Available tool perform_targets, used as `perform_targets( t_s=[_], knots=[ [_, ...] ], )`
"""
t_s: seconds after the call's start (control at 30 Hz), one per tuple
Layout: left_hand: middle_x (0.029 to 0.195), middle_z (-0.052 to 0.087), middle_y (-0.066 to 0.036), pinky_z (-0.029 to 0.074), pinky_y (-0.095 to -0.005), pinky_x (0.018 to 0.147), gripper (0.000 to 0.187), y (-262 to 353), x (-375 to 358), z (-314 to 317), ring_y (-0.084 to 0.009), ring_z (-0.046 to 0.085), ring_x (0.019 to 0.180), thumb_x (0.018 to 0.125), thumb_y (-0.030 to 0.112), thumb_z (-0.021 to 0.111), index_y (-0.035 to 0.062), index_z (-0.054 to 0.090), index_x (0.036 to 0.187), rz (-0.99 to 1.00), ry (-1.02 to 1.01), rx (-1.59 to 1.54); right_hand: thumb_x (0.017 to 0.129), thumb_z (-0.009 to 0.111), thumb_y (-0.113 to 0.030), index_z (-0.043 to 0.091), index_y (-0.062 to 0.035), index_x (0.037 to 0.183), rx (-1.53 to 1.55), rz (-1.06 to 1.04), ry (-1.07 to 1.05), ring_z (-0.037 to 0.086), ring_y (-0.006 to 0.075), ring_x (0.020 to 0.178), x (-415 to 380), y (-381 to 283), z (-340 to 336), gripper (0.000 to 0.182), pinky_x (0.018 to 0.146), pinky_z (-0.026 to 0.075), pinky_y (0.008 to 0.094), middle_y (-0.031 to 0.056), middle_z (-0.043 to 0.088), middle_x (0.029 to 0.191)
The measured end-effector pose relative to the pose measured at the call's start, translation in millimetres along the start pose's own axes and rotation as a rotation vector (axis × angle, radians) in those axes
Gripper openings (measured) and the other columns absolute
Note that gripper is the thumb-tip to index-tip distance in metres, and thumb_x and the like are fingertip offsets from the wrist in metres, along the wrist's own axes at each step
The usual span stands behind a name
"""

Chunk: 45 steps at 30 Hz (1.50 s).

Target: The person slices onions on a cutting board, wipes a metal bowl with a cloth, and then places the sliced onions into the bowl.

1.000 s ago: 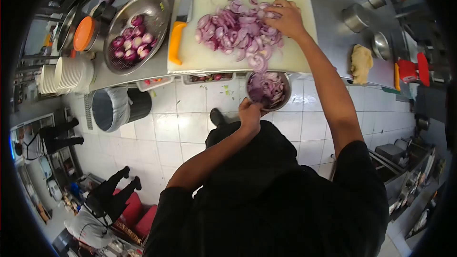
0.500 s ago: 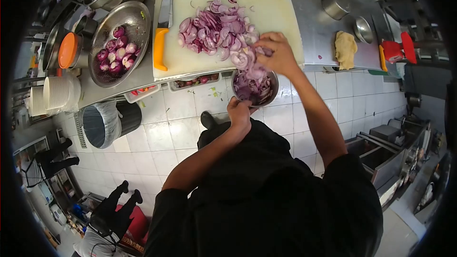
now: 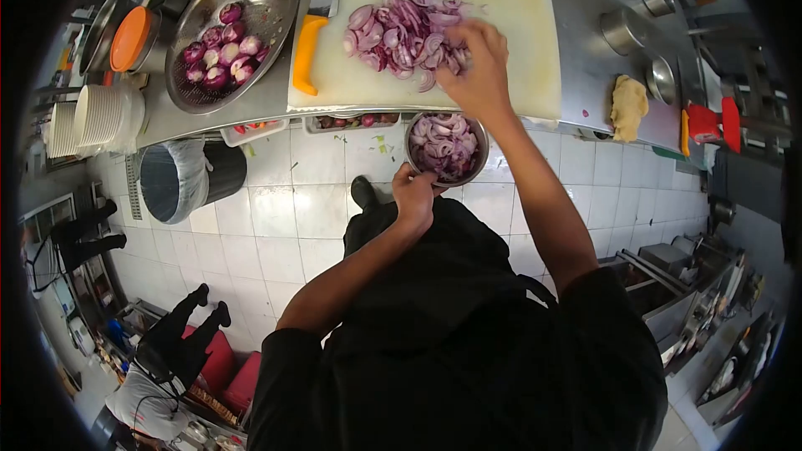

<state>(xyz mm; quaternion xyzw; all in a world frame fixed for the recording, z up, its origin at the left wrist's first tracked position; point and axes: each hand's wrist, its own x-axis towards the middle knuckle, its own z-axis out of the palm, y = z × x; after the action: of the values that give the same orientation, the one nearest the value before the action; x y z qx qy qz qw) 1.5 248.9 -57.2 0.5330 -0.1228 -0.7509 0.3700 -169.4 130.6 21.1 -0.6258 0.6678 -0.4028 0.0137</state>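
Observation:
My left hand (image 3: 415, 199) grips the rim of a round metal bowl (image 3: 482, 169) just below the counter edge. Sliced red onion (image 3: 444, 144) fills much of the bowl. Over the white cutting board (image 3: 518, 50), my right hand (image 3: 483, 71) reaches the right side of a heap of sliced onions (image 3: 405, 29). Its fingers are curved, with the thumb apart from them, and slices lie between; I see none lifted. To the left of the heap lies a knife (image 3: 311, 46) with an orange-yellow handle.
A perforated metal colander (image 3: 280, 42) of whole peeled red onions (image 3: 221, 54) stands left of the board. A folded yellowish cloth (image 3: 628, 108) and metal pots (image 3: 622, 31) are at right. Below the counter stands a lined bin (image 3: 180, 179). Another person (image 3: 171, 351) is behind at lower left.
My right hand has moved from above the bowl back to the heap on the board. Slices that were dropping from it now lie in the bowl, which looks fuller. The view has shifted slightly.

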Motion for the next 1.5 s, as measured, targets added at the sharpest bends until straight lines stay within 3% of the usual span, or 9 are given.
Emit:
perform_targets(
  t_s=[0.17, 0.27, 0.37, 0.47, 0.9, 1.13, 1.27, 1.33, 1.5],
  knots=[
    [0.102, 0.066, -0.022, 0.063, -0.0532, 0.085, 0.015, -4, 6, -7, -0.038, 0.072, 0.092, 0.082, -0.013, 0.052, -0.0045, 0.054, 0.095, -0.005, 0.01, 0.026, 0.063, 0.081, -0.034, 0.067, -0.0141, 0.127, -0.08, -0.028, -0.133, 0.05, 0.0366, 0.125, 33, 28, 35, 0.068, 0.112, 0.035, 0.0478, 0.0132, 0.057, 0.135],
    [0.101, 0.067, -0.021, 0.063, -0.0522, 0.085, 0.015, 0, 3, -4, -0.0369, 0.072, 0.091, 0.082, -0.012, 0.052, -0.0041, 0.055, 0.095, -0.008, 0.013, 0.007, 0.066, 0.081, -0.033, 0.07, -0.0156, 0.123, -0.06, -0.014, -0.221, 0.051, 0.0338, 0.125, 34, 49, 33, 0.061, 0.112, 0.038, 0.0458, 0.0104, 0.059, 0.134],
    [0.094, 0.066, -0.013, 0.066, -0.0456, 0.075, 0.014, -5, 6, -5, -0.0276, 0.071, 0.085, 0.08, -0.012, 0.056, 0.0019, 0.057, 0.084, 0.016, 0.031, -0.026, 0.069, 0.081, -0.03, 0.074, -0.0147, 0.116, 0.052, -0.031, -0.254, 0.052, 0.0311, 0.124, 30, 63, 22, 0.051, 0.109, 0.042, 0.0421, 0.0073, 0.063, 0.128],
    [0.1, 0.067, -0.019, 0.063, -0.0515, 0.087, 0.014, -7, 8, -6, -0.0345, 0.072, 0.09, 0.082, -0.012, 0.053, -0.0019, 0.056, 0.092, 0.02, 0.004, -0.011, 0.071, 0.08, -0.018, 0.075, -0.0112, 0.112, 0.076, -0.039, -0.277, 0.055, 0.0309, 0.122, 16, 56, 5, 0.041, 0.106, 0.045, 0.0402, 0.0082, 0.064, 0.126],
    [0.094, 0.067, -0.017, 0.063, -0.0515, 0.083, 0.012, -5, 13, -18, -0.0329, 0.072, 0.086, 0.082, -0.01, 0.054, 0.0012, 0.055, 0.086, 0.029, -0.07, -0.048, 0.056, 0.078, -0.001, 0.071, -0.0075, 0.108, 0.042, -0.008, -0.275, 0.046, 0.039, 0.125, -102, -30, -22, 0.053, 0.102, 0.045, 0.0458, 0.0145, 0.053, 0.125],
    [0.094, 0.068, -0.016, 0.064, -0.049, 0.081, 0.012, -3, 9, -17, -0.0309, 0.072, 0.085, 0.083, -0.01, 0.054, 0.0004, 0.057, 0.088, 0.022, -0.002, -0.021, 0.083, 0.073, 0.0, 0.07, -0.0011, 0.102, 0.342, 0.302, -0.312, 0.064, 0.0319, 0.095, -54, -26, -41, 0.019, 0.091, 0.052, 0.0379, 0.013, 0.068, 0.102],
    [0.096, 0.068, -0.015, 0.064, -0.0487, 0.081, 0.013, 4, 4, -9, -0.0297, 0.072, 0.086, 0.083, -0.01, 0.054, 0.0, 0.058, 0.09, 0.033, 0.01, -0.008, 0.089, 0.074, -0.019, 0.072, -0.0033, 0.107, -0.026, -0.017, 0.037, 0.063, 0.0337, 0.106, 33, 55, 2, 0.025, 0.09, 0.048, 0.0413, 0.0171, 0.069, 0.104],
    [0.096, 0.068, -0.014, 0.064, -0.0484, 0.081, 0.014, -1, 7, -15, -0.0293, 0.071, 0.087, 0.083, -0.01, 0.054, 0.0001, 0.058, 0.091, 0.03, 0.012, 0.0, 0.088, 0.073, -0.044, 0.071, -0.0051, 0.118, -0.144, 0.022, 0.128, 0.057, 0.0363, 0.118, 74, 92, 34, 0.049, 0.101, 0.041, 0.0451, 0.0184, 0.067, 0.116],
    [0.094, 0.066, -0.013, 0.066, -0.0426, 0.074, 0.015, 2, 1, -21, -0.0258, 0.071, 0.083, 0.081, -0.011, 0.055, -0.0003, 0.059, 0.09, 0.028, 0.041, 0.004, 0.07, 0.073, -0.077, 0.068, -0.0116, 0.132, 0.161, 0.274, -0.199, 0.047, 0.0358, 0.132, 128, 79, 84, 0.09, 0.113, 0.03, 0.0518, 0.0175, 0.061, 0.133]
  ],
)
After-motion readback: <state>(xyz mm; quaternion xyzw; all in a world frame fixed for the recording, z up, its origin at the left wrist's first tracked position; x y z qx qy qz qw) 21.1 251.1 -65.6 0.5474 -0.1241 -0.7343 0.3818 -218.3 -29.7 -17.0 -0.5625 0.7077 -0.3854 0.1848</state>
